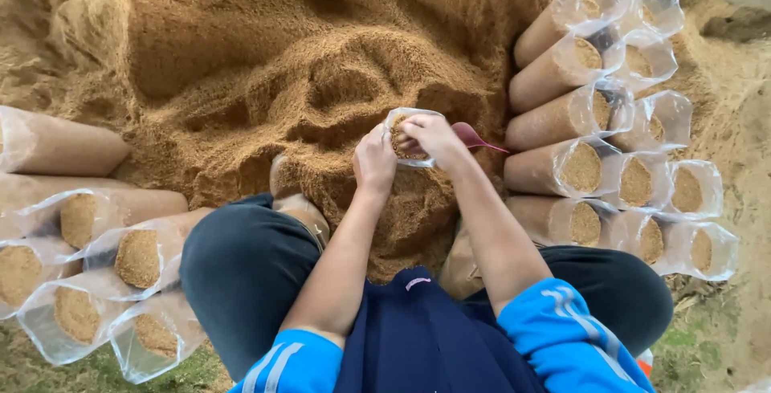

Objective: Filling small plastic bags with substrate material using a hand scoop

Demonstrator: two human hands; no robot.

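Head view, person squatting at the edge of a big sawdust pile (265,64), knees in dark trousers either side, blue sleeves at the bottom of the frame.

Both hands meet at a clear plastic bag (408,138) held upright over the near slope of the pile, mouth facing up. Bag is filled with the same brown sawdust almost to the rim.

Left hand (374,160): closed on the left side of the bag's rim, fingers curled round the plastic, holding the bag steady.

Right hand (434,138): fingers bent down into the bag's mouth, touching the sawdust on top. The same hand looks to be gripping the handle of a maroon scoop (475,136), which sticks out to the right just behind the knuckles; exact grip on it is hidden by the hand.

Around them:
- Right side: stack of filled bags (580,170) lying on their sides, open ends toward the camera, packed cylinders touching each other in rows. Loose clear plastic collars at the mouths.
- Left side: second stack of filled bags (138,258), same kind, also on their sides, next to the left knee.
- One brown shoe (301,204) visible at the foot of the pile, just left of the held bag; partly dusted with sawdust.
- Ground at the lower corners is grass and dirt.

The held bag sits between the two stacks, well apart from both, right in front of the person's knees.
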